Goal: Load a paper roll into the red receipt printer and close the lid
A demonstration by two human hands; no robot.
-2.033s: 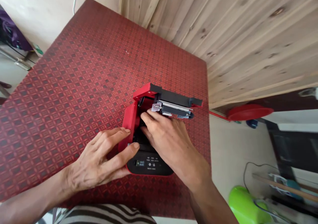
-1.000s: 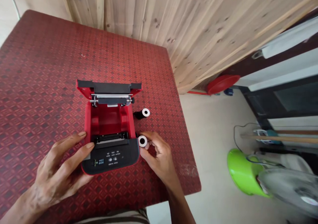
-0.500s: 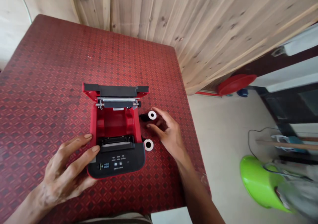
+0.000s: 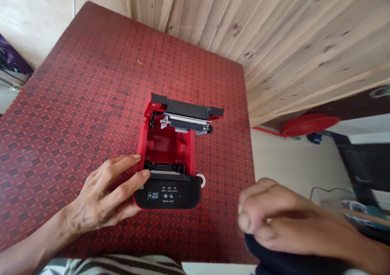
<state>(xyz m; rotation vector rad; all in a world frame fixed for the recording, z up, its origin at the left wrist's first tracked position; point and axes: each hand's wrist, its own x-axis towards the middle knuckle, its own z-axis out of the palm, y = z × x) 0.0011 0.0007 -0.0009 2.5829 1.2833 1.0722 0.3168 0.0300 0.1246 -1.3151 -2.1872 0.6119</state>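
Observation:
A red and black printer (image 4: 173,193) stands on the table with its lid (image 4: 189,108) raised and its red inner compartment visible. My left hand (image 4: 103,189) grips the printer's left side, two fingertips on its edge and the others lower down, partly hidden. The white end of a roll (image 4: 202,180) shows at the printer's lower right side, the rest of it hidden. Off the table's right edge, my right hand (image 4: 274,216) is closed and blurred. A tiny pale spot shows between its fingers; what it holds is hidden. Dark material (image 4: 292,260) lies just below that hand.
The table (image 4: 100,72) has a red patterned cover and meets a wooden plank wall (image 4: 274,27). On the floor at the right are a red basin (image 4: 310,124) and a cable. Striped clothing (image 4: 131,265) shows at the bottom edge.
My right hand has moved right and nearer, away from the printer, and closed. The upper roll beside the printer is gone from its place. The view has shifted; my left hand stays on the printer.

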